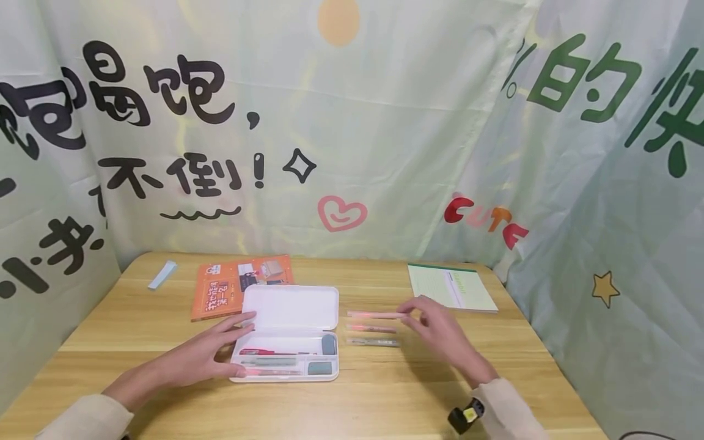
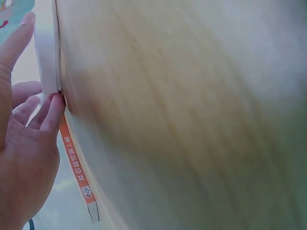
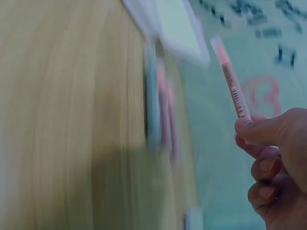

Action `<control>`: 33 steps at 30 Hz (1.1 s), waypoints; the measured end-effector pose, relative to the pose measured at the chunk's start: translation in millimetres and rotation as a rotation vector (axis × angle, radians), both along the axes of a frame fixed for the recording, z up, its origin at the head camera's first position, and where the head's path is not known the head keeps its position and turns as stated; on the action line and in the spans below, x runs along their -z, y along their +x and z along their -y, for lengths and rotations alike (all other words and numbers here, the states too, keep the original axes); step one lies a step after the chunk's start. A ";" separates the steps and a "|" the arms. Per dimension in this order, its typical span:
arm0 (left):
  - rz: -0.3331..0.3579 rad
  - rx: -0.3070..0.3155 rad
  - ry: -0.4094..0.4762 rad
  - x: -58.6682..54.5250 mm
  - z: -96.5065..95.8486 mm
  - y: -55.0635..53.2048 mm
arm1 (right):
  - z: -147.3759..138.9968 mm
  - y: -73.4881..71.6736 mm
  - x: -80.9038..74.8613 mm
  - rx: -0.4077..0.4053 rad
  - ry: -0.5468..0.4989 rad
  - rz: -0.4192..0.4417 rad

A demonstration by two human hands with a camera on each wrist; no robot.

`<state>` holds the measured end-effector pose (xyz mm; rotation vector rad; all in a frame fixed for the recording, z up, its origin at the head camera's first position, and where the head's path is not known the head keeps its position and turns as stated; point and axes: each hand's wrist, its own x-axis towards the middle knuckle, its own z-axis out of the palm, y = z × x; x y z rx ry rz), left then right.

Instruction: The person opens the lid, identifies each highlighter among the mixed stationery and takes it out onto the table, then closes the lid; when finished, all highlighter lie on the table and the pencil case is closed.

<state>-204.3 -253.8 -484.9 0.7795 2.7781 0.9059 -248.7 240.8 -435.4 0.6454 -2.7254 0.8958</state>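
Observation:
A white pencil case (image 1: 291, 380) lies on the table with its lid raised. Inside are a red pen (image 1: 258, 352), a grey-green pen (image 1: 269, 362), a pink pen (image 1: 275, 372) and two grey-green blocks. At its left edge rests my left hand (image 1: 200, 354), thumb by the front corner and fingers against the lid side. My right hand (image 1: 437, 327) pinches the end of a pink highlighter pen (image 3: 233, 88) between thumb and forefinger, right of the case. Below it lie another pink pen (image 1: 371, 329) and a grey-green pen (image 1: 374, 342); the right wrist view blurs the pens on the table.
An orange book (image 1: 220, 290) lies behind the case, partly covered by its lid. A pale green notepad (image 1: 453, 287) is at the back right, a light blue strip (image 1: 162, 275) at the back left. Printed curtains (image 1: 385, 153) enclose the table's back and sides.

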 end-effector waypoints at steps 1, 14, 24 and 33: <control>-0.001 0.000 -0.001 -0.3 0.1 0.0 | -11.7 -2.7 1.4 0.025 0.001 -0.005; -0.037 0.026 -0.001 0.8 2.1 -0.9 | -94.4 -18.0 30.5 0.226 0.034 0.155; -0.009 0.022 0.006 -0.3 0.2 -1.2 | -112.3 -29.1 43.1 0.208 0.122 0.139; 0.001 0.023 0.019 -1.3 -0.4 -0.1 | -111.0 -32.3 44.1 0.213 0.151 0.124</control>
